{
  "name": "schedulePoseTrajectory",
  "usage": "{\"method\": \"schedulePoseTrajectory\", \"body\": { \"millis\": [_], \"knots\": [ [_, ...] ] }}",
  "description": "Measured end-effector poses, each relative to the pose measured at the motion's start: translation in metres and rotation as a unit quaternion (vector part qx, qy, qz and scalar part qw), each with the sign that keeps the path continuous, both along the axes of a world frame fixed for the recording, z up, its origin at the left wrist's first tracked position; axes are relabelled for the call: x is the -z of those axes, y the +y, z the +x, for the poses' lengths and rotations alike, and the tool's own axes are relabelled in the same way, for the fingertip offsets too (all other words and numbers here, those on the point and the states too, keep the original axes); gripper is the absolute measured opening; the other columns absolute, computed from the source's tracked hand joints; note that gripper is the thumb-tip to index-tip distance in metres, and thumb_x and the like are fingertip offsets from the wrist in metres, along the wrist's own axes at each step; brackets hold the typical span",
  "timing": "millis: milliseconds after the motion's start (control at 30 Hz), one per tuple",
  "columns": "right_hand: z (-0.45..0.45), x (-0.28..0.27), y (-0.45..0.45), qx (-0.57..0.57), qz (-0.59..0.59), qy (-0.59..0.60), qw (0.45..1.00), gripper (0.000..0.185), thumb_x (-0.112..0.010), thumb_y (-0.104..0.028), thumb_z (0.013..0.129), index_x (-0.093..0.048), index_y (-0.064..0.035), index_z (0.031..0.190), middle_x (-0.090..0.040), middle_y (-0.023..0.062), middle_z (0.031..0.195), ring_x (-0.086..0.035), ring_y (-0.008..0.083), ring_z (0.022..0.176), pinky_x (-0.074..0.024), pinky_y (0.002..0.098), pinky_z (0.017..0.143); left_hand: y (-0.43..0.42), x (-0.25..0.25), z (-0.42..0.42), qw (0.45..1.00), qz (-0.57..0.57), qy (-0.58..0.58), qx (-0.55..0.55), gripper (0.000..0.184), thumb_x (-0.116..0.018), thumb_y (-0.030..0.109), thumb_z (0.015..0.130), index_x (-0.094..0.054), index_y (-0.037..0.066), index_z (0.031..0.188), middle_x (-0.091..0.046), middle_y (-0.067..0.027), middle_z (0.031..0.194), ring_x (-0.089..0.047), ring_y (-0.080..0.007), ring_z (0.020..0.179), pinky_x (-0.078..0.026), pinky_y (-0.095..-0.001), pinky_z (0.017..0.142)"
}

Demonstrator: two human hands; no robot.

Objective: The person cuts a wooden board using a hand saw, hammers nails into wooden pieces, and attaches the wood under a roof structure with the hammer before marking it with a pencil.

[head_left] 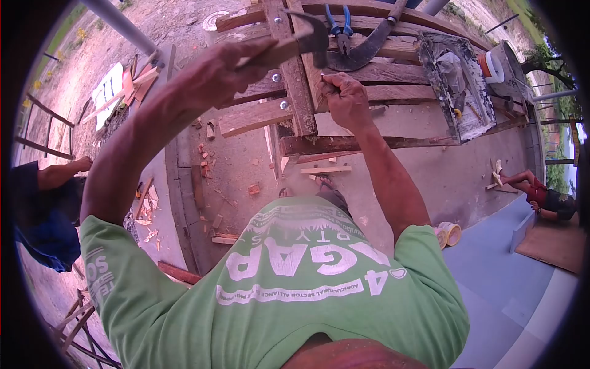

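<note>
My left hand (212,74) is closed round the wooden handle of a hammer (313,42), its dark metal head raised over the slatted timber bench. Below and to the right of the head, my right hand (348,101) pinches what looks like a nail (322,75); only a small bright tip shows. The fingers of that hand rest by a narrow wooden board (310,74) lying across the slats (384,72). Blue-handled pliers (342,31) and a curved dark blade (362,60) lie on the slats just beyond my right hand.
A paint-stained tray (458,123) holding crumpled plastic and a tool sits at the bench's right end, near a white bucket (491,66). Wood offcuts (254,189) litter the concrete floor. One person (46,209) is at far left; another (547,200) sits at far right.
</note>
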State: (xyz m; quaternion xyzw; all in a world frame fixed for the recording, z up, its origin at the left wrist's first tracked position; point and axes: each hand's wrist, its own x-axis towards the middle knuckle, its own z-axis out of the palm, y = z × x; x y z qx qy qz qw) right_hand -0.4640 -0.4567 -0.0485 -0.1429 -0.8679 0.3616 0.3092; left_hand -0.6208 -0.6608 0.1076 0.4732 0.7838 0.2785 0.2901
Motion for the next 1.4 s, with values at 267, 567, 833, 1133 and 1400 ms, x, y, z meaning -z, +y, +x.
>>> {"method": "schedulePoseTrajectory", "body": {
  "millis": [267, 567, 833, 1133, 1400],
  "knots": [
    [0.003, -0.009, -0.003, -0.007, -0.031, -0.033, 0.999, 0.014, -0.067, -0.013, 0.088, -0.070, -0.0016, 0.095, -0.066, 0.0113, 0.086, -0.064, 0.0242, 0.079, -0.0483, 0.0327, 0.071, 0.006, 0.026, -0.002, 0.999, 0.016, 0.008, 0.035, 0.051, -0.058, 0.024, 0.096, -0.044, 0.012, 0.144, -0.064, -0.0118, 0.076, -0.055, -0.0119, 0.047, -0.050, -0.0248, 0.040],
    [0.002, 0.006, -0.008, 0.029, -0.046, 0.016, 0.998, 0.013, -0.068, -0.010, 0.085, -0.071, -0.0010, 0.094, -0.066, 0.0128, 0.086, -0.064, 0.0255, 0.081, -0.0491, 0.0337, 0.073, 0.020, -0.011, -0.031, 0.991, 0.116, -0.040, -0.051, 0.049, -0.056, 0.024, 0.098, -0.043, 0.014, 0.144, -0.062, -0.0085, 0.074, -0.053, -0.0085, 0.046, -0.048, -0.0229, 0.039],
    [0.009, -0.002, -0.021, 0.043, -0.074, 0.001, 0.996, 0.012, -0.066, -0.011, 0.083, -0.070, -0.0004, 0.088, -0.063, 0.0138, 0.081, -0.061, 0.0281, 0.079, -0.0491, 0.0368, 0.072, 0.018, -0.007, -0.041, 0.998, 0.065, -0.005, -0.007, 0.053, -0.054, 0.029, 0.099, -0.040, 0.010, 0.146, -0.059, -0.0001, 0.063, -0.050, -0.0052, 0.039, -0.046, -0.0205, 0.034],
    [0.016, -0.002, -0.022, 0.006, -0.132, -0.007, 0.991, 0.013, -0.067, -0.011, 0.084, -0.068, 0.0003, 0.091, -0.061, 0.0120, 0.087, -0.060, 0.0232, 0.079, -0.0488, 0.0336, 0.074, 0.014, 0.003, -0.010, 0.997, -0.028, -0.049, 0.056, 0.055, -0.054, 0.022, 0.097, -0.037, 0.007, 0.147, -0.057, -0.0035, 0.061, -0.054, -0.0079, 0.045, -0.047, -0.0238, 0.039],
    [0.031, 0.036, -0.037, 0.038, 0.069, 0.018, 0.997, 0.054, -0.068, -0.043, 0.085, -0.062, 0.0032, 0.112, -0.060, 0.0201, 0.095, -0.060, 0.0337, 0.090, -0.0487, 0.0432, 0.081, -0.003, 0.024, -0.018, 0.986, 0.137, -0.085, -0.042, 0.067, -0.062, 0.012, 0.091, -0.030, 0.008, 0.150, -0.055, 0.0025, 0.062, -0.051, -0.0047, 0.048, -0.044, -0.0217, 0.043]
  ]
}}
